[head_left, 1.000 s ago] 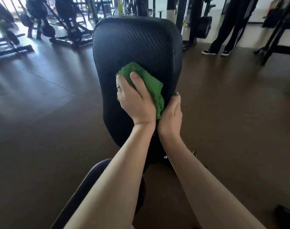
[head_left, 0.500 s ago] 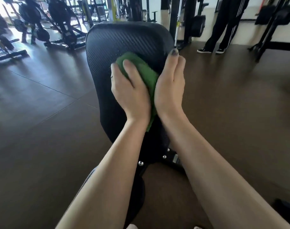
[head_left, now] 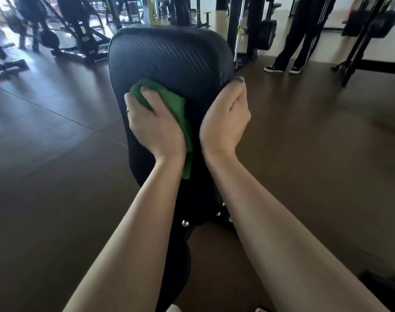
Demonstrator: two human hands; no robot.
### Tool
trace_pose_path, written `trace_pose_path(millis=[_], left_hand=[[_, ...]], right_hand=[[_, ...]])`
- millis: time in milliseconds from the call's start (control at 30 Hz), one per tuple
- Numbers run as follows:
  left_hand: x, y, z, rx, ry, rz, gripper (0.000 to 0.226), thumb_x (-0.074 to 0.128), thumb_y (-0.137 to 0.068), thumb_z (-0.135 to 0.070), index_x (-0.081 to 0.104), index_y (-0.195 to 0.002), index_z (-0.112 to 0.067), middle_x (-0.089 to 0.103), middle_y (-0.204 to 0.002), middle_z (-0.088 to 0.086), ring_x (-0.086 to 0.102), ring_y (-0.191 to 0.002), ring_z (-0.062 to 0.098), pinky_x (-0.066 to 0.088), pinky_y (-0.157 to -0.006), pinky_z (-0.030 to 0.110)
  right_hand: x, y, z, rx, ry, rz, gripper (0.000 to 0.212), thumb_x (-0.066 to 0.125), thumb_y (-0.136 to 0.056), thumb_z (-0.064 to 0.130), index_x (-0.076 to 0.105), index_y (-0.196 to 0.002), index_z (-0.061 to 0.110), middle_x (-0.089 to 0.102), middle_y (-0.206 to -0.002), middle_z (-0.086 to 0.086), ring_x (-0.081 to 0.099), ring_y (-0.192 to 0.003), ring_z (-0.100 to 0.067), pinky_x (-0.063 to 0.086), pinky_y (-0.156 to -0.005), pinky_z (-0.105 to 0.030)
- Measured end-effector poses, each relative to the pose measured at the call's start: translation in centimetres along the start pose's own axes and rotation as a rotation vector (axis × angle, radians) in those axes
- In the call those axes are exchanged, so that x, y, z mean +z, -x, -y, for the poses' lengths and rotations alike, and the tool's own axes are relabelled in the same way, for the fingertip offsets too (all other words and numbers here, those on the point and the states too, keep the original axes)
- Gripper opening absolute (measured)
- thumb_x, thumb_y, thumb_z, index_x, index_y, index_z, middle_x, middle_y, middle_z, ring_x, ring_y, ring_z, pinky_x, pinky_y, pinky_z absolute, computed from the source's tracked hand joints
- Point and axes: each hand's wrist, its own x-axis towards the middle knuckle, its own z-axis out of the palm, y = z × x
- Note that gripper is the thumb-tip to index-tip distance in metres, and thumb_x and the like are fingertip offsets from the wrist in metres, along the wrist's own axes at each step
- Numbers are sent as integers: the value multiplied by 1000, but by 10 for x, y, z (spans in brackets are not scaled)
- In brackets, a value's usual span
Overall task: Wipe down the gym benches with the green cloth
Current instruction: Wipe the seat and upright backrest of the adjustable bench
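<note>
The black padded bench backrest (head_left: 169,55) stands tilted up in front of me, its carbon-weave face toward me. My left hand (head_left: 153,124) grips the bunched green cloth (head_left: 176,104) and presses it against the middle of the pad, left of centre. A strip of cloth hangs down below my left wrist. My right hand (head_left: 225,115) holds the pad's right edge, thumb up on the front and fingers curled out of sight behind it. The bench's hinge bolts and seat pad (head_left: 180,262) show between my forearms.
Dark brown rubber floor lies on both sides of the bench. Exercise machines (head_left: 79,37) stand at the back left. A rack post with a barbell (head_left: 239,30) rises just behind the bench. A person in dark trousers (head_left: 300,37) stands at the back right.
My left hand slid the cloth up the pad, then leftward. My right hand moved up the right edge, and its fingers went from straight to wrapped round that edge.
</note>
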Motion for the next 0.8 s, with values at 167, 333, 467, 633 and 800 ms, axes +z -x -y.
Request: trace_pose_path(millis=[167, 333, 467, 633, 800], left_hand=[[4, 9, -29, 331, -2, 136, 31, 43, -104, -28, 51, -87, -3, 49, -80, -6, 45, -74, 11, 32, -65, 9], [-3, -47, 15, -53, -13, 2, 34, 36, -99, -41, 50, -89, -12, 60, -80, 2, 56, -77, 21, 50, -79, 41], [1, -41, -1, -22, -30, -3, 27, 39, -101, -31, 53, -92, -10, 64, -86, 4, 58, -81, 22, 46, -78, 35], [3, 4, -34, 558, -88, 170, 35, 43, -102, -26, 56, -90, 4, 62, -86, 13, 54, -75, 25, 40, -69, 35], [0, -53, -14, 208, 47, 115, 30, 37, -106, -28, 55, -89, -10, 61, -82, 2, 61, -72, 11, 49, -66, 30]], right_hand=[[-3, -3, -3, -38, 10, 0, 40, 27, -106, 37, 45, -73, 23, 54, -64, 10, 47, -60, -5, 44, -65, -40], [-1, -2, -1, -8, -3, 15, 39, 27, -106, 36, 36, -69, 27, 43, -49, 17, 36, -49, -4, 38, -59, -34], [2, -1, 0, -18, 17, -7, 37, 24, -102, 37, 37, -70, 26, 43, -52, 14, 38, -50, -5, 39, -59, -36], [-1, -2, -3, -82, 15, -11, 36, 25, -103, 32, 35, -69, 28, 42, -59, 10, 40, -54, -3, 33, -58, -31], [0, -5, -5, -38, -19, 16, 40, 29, -107, 24, 35, -68, 25, 44, -50, 18, 39, -51, -4, 34, -56, -24]])
